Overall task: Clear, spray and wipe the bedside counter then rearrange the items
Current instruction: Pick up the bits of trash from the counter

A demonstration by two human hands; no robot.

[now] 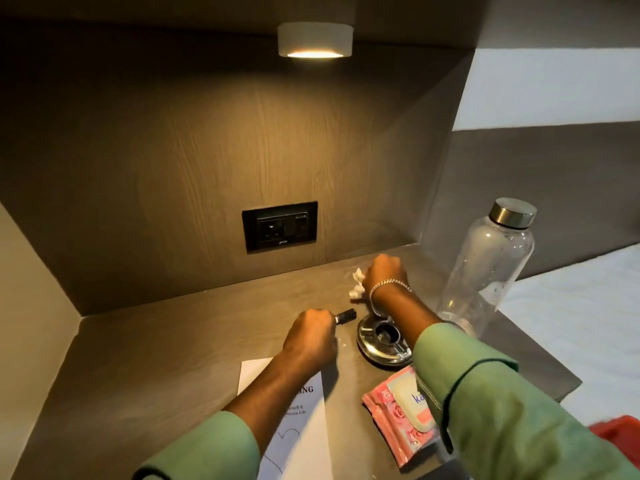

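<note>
The grey-brown bedside counter (pixel 166 344) fills the lower view. My left hand (pixel 310 336) is closed around a small black cylindrical object (pixel 346 316) whose end sticks out to the right. My right hand (pixel 384 271) reaches toward the back wall and grips a crumpled white tissue (pixel 356 285); a silver bracelet sits on that wrist. A round metal ashtray (pixel 382 342) lies between my arms. A pink wet-wipes pack (pixel 401 414) lies at the front, partly under my right sleeve. A printed white paper (pixel 298 431) lies under my left forearm.
A clear bottle with a metal cap (pixel 491 265) stands at the counter's right edge beside the white bed (pixel 581 323). A black socket plate (pixel 280 226) is on the back wall under a lit lamp (pixel 315 41). Something red (pixel 620 433) shows at the lower right.
</note>
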